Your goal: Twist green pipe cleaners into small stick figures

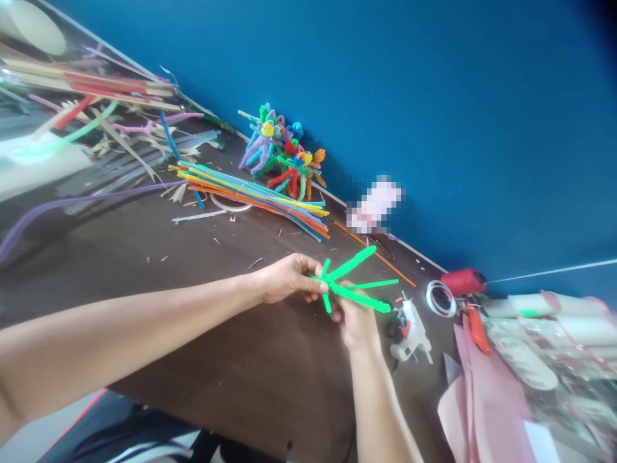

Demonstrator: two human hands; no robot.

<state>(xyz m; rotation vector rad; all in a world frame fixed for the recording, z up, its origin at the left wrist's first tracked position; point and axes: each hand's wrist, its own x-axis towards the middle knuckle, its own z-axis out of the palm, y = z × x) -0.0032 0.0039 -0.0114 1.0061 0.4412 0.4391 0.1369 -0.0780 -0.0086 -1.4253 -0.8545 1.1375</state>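
Between my hands is a bright green pipe-cleaner figure (pixel 357 296) with several arms, some thick and some thin, spreading from one centre. My left hand (pixel 295 278) pinches it at that centre, thumb on top. Partly behind the green arms, my right hand (pixel 354 319) has its fingers curled at the figure's underside; its fingertips are partly hidden. Both hands are above the dark brown table (pixel 250 347). Just to the right of my right hand lies a white hot glue gun (pixel 412 334).
A bundle of coloured pipe cleaners (pixel 255 199) lies on the table. Behind it stand several colourful pipe-cleaner figures (pixel 284 151) near the blue wall (pixel 385 96). On the right are a white tape roll (pixel 440 299), red-handled pliers (pixel 477 329) and pink sheets (pixel 491 386). Sticks and scraps (pixel 110 90) clutter the left.
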